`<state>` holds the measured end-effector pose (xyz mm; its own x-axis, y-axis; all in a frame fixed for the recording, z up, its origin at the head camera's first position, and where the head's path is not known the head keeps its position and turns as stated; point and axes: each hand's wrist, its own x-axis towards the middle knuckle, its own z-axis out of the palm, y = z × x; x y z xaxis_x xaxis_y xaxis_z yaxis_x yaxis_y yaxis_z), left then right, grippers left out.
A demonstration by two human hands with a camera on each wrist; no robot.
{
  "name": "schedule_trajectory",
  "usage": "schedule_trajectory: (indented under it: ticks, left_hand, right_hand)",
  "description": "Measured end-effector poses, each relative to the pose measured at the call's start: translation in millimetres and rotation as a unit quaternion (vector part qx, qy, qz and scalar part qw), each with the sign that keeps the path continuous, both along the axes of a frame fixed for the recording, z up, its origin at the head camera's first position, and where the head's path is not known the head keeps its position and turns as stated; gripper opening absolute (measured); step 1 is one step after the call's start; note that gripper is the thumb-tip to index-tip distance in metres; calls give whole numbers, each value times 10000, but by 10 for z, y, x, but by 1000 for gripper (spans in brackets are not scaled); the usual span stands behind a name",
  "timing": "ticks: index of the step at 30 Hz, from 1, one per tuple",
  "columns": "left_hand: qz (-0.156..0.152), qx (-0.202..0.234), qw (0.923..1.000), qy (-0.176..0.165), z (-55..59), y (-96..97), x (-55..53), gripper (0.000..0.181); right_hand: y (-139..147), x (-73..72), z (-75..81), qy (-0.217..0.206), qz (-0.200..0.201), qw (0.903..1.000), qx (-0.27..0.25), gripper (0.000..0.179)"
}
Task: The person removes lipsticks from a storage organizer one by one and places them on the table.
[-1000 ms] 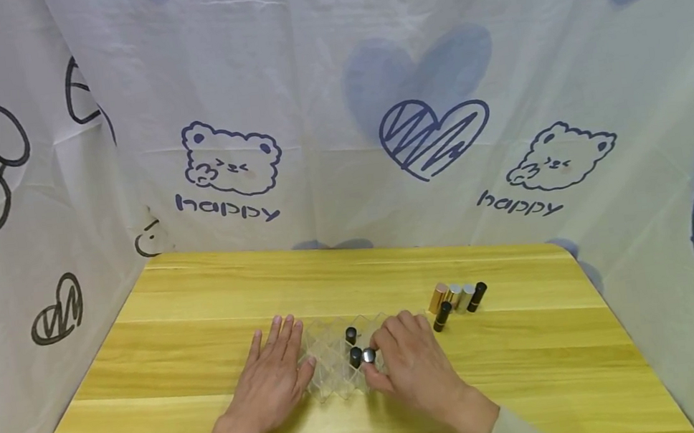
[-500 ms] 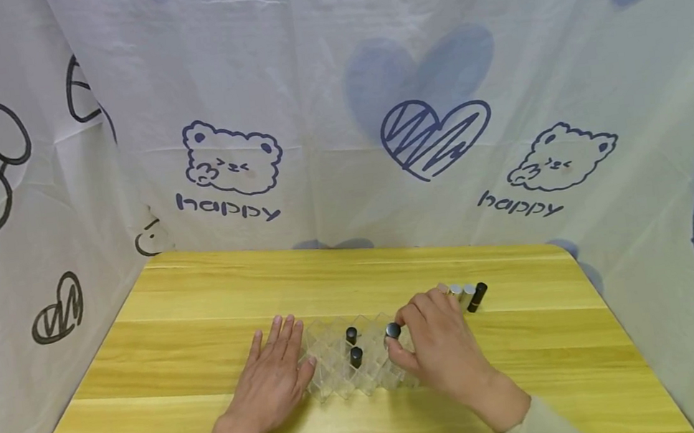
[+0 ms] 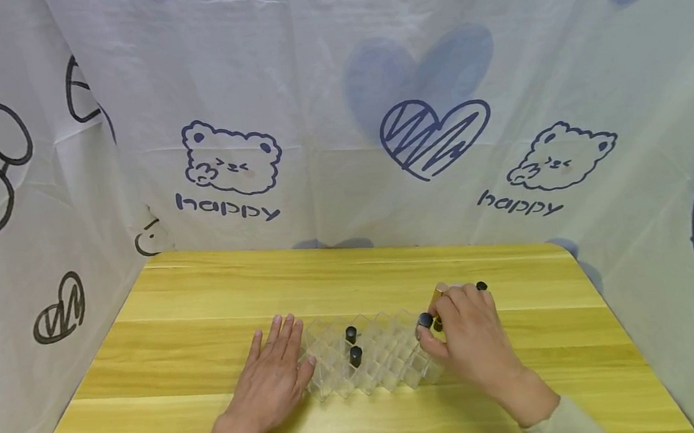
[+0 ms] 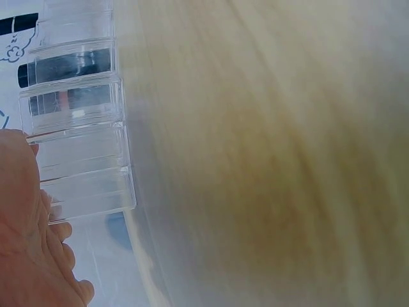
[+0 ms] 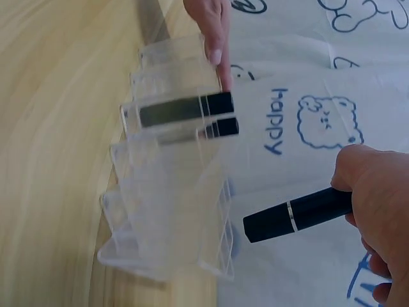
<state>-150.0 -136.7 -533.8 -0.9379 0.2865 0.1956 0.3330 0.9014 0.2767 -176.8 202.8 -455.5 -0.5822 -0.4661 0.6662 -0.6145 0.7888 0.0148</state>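
A clear divided lipstick organizer [image 3: 388,367] stands on the table. Two black lipstick tubes stand upright in its slots: the rear tube [image 3: 351,334] and the front tube [image 3: 355,356]. My left hand [image 3: 270,381] lies with straight fingers along the organizer's left end, its thumb at the wall. Over the right end, my right hand [image 3: 475,338] pinches a third black lipstick tube [image 5: 297,214] with a thin silver ring. That tube is raised above the slots, as the right wrist view shows.
Behind the right hand, a gold lipstick tube [image 3: 438,297] and a black-topped tube [image 3: 482,286] stand on the wooden table [image 3: 214,298], partly hidden by the hand. Another dark tube [image 3: 437,324] shows by its fingers. A printed cloth [image 3: 318,90] hangs around the table.
My right hand has lifted the black lipstick tube from beside the two others and carried it right, to the organizer's right end. The left hand has stayed in place.
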Motion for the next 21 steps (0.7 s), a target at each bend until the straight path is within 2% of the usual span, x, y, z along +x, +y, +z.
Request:
schedule_trajectory:
  ticks: [10, 21]
  left_hand:
    - [-11, -72, 10000, 32, 1, 5, -9, 68]
    - [-7, -81, 10000, -2, -3, -2, -6, 68]
  right_hand:
    - [361, -62, -144, -111, -511, 9986, 55, 30]
    - [623, -194, -367, -365, -938, 9949, -96, 23]
